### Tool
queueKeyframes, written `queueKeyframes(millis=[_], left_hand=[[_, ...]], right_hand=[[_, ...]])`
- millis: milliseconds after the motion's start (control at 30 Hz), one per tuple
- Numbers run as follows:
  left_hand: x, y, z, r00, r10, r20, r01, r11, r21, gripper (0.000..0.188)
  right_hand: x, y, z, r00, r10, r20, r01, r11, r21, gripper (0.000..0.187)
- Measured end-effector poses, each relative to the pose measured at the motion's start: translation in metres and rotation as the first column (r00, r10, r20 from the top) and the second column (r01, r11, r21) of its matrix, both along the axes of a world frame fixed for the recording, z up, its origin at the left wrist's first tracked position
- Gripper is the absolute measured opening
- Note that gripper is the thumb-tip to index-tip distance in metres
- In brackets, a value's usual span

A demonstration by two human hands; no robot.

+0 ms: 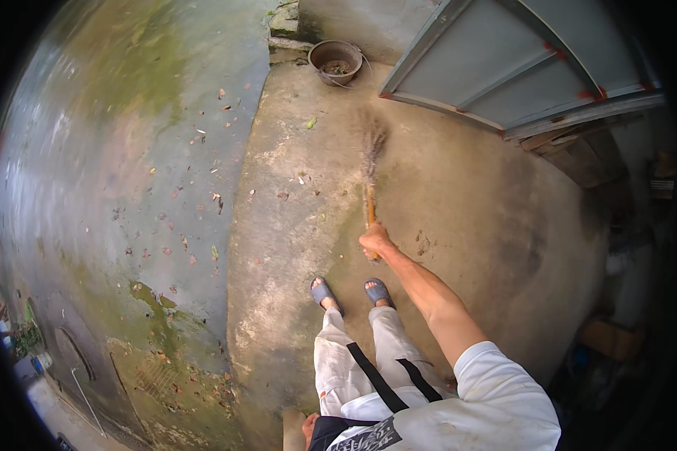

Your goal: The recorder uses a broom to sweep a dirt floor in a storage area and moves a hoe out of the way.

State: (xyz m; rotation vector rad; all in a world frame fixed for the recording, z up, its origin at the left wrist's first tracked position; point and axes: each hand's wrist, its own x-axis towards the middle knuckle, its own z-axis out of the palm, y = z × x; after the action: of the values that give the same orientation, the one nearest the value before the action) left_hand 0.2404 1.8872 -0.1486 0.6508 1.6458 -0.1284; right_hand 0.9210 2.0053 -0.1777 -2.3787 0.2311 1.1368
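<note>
My right hand (376, 239) is closed round the handle of a short broom (370, 204), out in front of my feet. The broom points away from me, and its brown bristles reach the concrete floor, smeared by motion at the tip. Only a small part of my left hand (309, 427) shows at the lower edge, beside my waist; its fingers are mostly hidden. A few dry leaves (283, 195) and light scraps lie to the left of the broom. A green leaf (311, 122) rests farther off, left of the bristles.
A dark bucket (335, 63) with a wire handle and debris inside stands against the far wall. Metal-framed grey panels (496, 60) lean at the far right. On the left, wet, mossy concrete (150, 248) holds scattered leaves. My slippers (378, 292) are on the floor.
</note>
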Motion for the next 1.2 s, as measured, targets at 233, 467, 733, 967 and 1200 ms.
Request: queueKeyframes(millis=[233, 467, 733, 967, 1200], left_hand=[[0.068, 0.049, 0.037, 0.994, -0.103, -0.040, 0.101, 0.994, -0.044, 0.023], [0.069, 0.076, 0.010, 0.955, -0.290, 0.061, 0.294, 0.954, -0.065, 0.026], [0.134, 0.120, 0.025, 0.906, -0.419, -0.061, 0.420, 0.908, 0.010, 0.032], [0.130, 0.125, 0.029, 0.908, -0.419, -0.026, 0.419, 0.908, 0.016, 0.030], [0.126, 0.115, 0.043, 0.928, -0.371, 0.042, 0.373, 0.927, -0.045, 0.029]], right_hand=[[-0.006, 0.069, 0.036, 0.893, 0.287, -0.348, -0.100, 0.878, 0.468, 0.028], [-0.090, -0.053, 0.117, 0.896, 0.158, -0.415, 0.067, 0.876, 0.478, 0.050], [-0.157, -0.245, 0.222, 0.834, -0.460, -0.304, 0.515, 0.848, 0.128, 0.026], [-0.174, -0.316, 0.144, 0.475, -0.803, -0.360, 0.864, 0.504, 0.017, 0.009], [-0.223, -0.137, 0.171, 0.533, -0.486, -0.693, 0.717, 0.694, 0.064, 0.015]])
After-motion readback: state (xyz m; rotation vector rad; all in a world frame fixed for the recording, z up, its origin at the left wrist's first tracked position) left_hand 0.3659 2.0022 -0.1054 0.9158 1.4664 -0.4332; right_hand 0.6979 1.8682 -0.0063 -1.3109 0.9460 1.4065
